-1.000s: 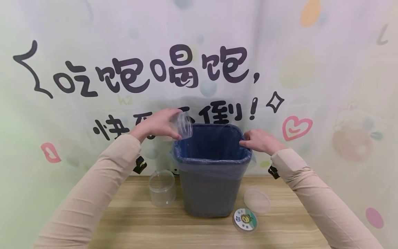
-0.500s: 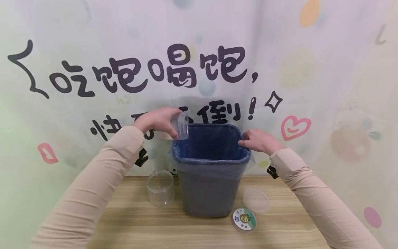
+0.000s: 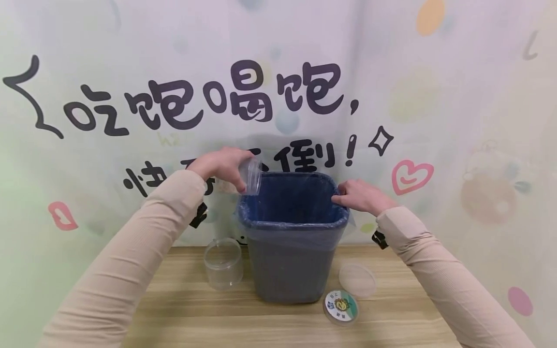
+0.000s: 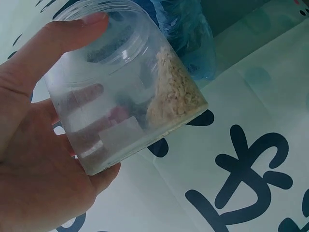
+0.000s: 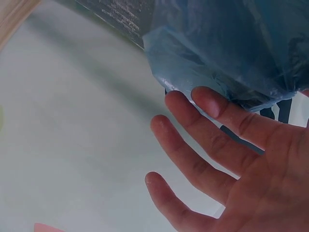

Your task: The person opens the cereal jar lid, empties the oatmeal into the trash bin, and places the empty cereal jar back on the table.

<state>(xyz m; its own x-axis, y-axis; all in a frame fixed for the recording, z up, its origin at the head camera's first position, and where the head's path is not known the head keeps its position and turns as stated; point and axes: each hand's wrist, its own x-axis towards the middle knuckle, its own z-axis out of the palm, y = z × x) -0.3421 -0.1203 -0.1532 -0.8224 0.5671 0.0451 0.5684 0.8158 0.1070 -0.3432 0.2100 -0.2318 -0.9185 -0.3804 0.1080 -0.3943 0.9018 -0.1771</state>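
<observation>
My left hand (image 3: 223,165) grips a clear plastic jar (image 3: 251,178) tipped on its side, its open mouth over the left rim of a grey trash bin (image 3: 289,270). In the left wrist view, the thumb lies by the jar's mouth and the fingers pass round behind. Pale oat-like flakes (image 4: 175,92) are heaped along one side inside the jar. A bluish plastic bag (image 3: 296,236) lines the bin and folds over its edge. At the bin's right rim, my right hand (image 3: 363,195) holds the edge, thumb on the inside and fingers outside against the bag.
Another clear jar (image 3: 223,265) stands upright left of the bin. To the right lie a translucent lid (image 3: 358,279) and a round lid with a printed label (image 3: 341,306). A printed cloth (image 3: 457,121) hangs behind the wooden table (image 3: 235,319).
My left hand has shifted slightly leftward with the jar in view, and its forearm has risen a little. My right hand stays on the bin's rim. The head view has turned slightly.
</observation>
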